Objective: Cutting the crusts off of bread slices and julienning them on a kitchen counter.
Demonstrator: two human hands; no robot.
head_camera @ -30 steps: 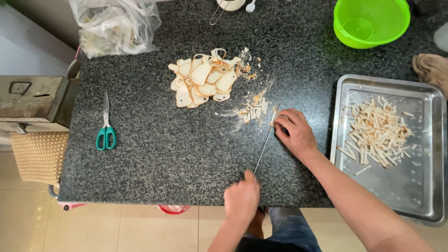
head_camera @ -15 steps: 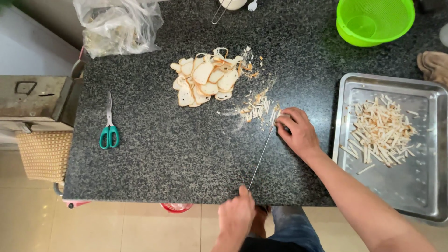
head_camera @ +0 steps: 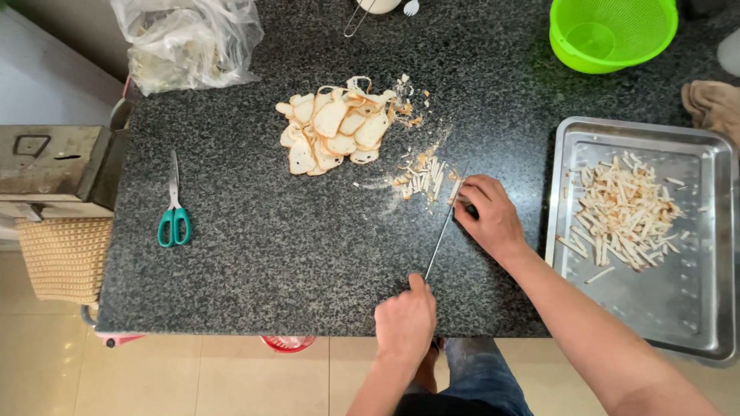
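My left hand [head_camera: 406, 320] grips the handle of a long thin knife [head_camera: 445, 229] at the near edge of a dark granite counter [head_camera: 270, 254]. The blade runs away from me to my right hand [head_camera: 489, 216], which is curled over a small piece right beside the blade. Just left of the blade tip lies a small heap of cut pale strips [head_camera: 420, 181]. Farther back sits a pile of flat pale slices with brown edges [head_camera: 335, 131].
A metal tray [head_camera: 640, 131] on the right holds several cut strips [head_camera: 624, 212]. A green colander [head_camera: 613, 31] and a brown cloth [head_camera: 713, 104] are at the back right. Teal-handled scissors [head_camera: 173, 223], a plastic bag [head_camera: 189, 42] and a metal box [head_camera: 54, 166] are on the left.
My left hand drew the knife back toward me, then pushed it forward again. My right hand stayed by the blade.
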